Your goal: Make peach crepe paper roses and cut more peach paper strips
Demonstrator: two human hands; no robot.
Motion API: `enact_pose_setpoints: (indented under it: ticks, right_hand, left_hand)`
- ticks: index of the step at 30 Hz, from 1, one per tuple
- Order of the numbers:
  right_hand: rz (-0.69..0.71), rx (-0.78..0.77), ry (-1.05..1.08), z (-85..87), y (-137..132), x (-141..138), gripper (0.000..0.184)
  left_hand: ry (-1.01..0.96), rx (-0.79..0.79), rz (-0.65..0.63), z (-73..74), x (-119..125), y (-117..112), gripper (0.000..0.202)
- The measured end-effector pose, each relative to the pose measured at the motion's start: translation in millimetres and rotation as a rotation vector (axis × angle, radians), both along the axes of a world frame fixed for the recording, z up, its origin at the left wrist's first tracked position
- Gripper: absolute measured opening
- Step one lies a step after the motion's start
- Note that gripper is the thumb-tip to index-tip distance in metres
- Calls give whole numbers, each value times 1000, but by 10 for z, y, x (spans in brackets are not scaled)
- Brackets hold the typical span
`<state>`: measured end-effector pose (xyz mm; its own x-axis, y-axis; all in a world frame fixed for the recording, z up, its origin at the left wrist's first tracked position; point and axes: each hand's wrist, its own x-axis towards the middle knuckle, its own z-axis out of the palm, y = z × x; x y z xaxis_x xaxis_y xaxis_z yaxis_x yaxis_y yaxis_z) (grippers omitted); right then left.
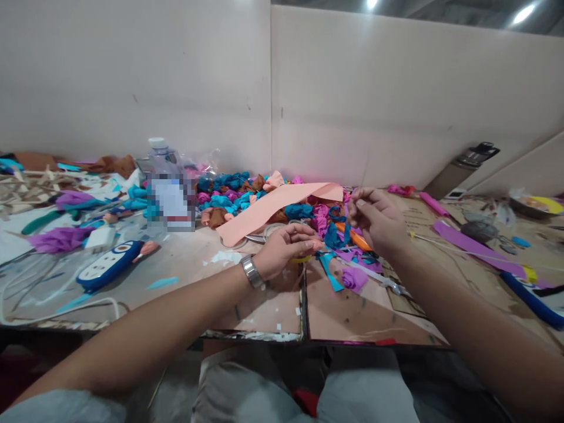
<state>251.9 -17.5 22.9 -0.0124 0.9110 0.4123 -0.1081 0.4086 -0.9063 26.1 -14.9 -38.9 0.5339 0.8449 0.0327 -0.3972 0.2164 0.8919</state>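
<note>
My left hand [284, 249], with a metal watch at the wrist, is closed around a small piece of peach crepe paper [315, 244]. Raised to its right, my right hand [374, 218] has thumb and fingers pinched together; whatever they grip is too small to make out. Beyond my left hand a long strip of peach crepe paper [271, 208] lies across a heap of teal, brown and pink crepe paper flowers [238, 187]. Between and below the hands are a purple paper rose [353, 279], a blue paper strip [330, 273] and an orange tool [359, 239].
Blue-and-white power strips [108, 267] lie left and far right, with a white cable [61, 317] near the front edge. A plastic bottle [159, 153] and a blurred-out object [171, 202] stand left. A dark flask [462, 170] leans against the wall panel [396, 94].
</note>
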Motion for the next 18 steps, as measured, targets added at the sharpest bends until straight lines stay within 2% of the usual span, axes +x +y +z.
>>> enact_pose_setpoints:
  ticks: [3, 6, 9, 11, 15, 18]
  right_hand:
    - [-93, 57, -220, -144, -54, 56, 14]
    - [-271, 300, -612, -246, -133, 87, 33]
    - [-317, 491, -839, -323, -203, 91, 40]
    - [-309, 538, -879, -377, -224, 91, 38]
    - [-279, 536, -859, -487, -223, 89, 21]
    - [-245, 505, -829, -511, -261, 56, 24]
  left_hand:
    - [-16, 20, 14, -2, -5, 15, 41]
    - [-44, 0, 33, 29, -5, 8, 39]
    - [-69, -18, 46, 77, -5, -13, 37]
    - [-68, -9, 39, 91, -7, -25, 36]
    - [-34, 35, 24, 66, -13, -29, 34]
    - [5, 69, 7, 37, -17, -33, 31]
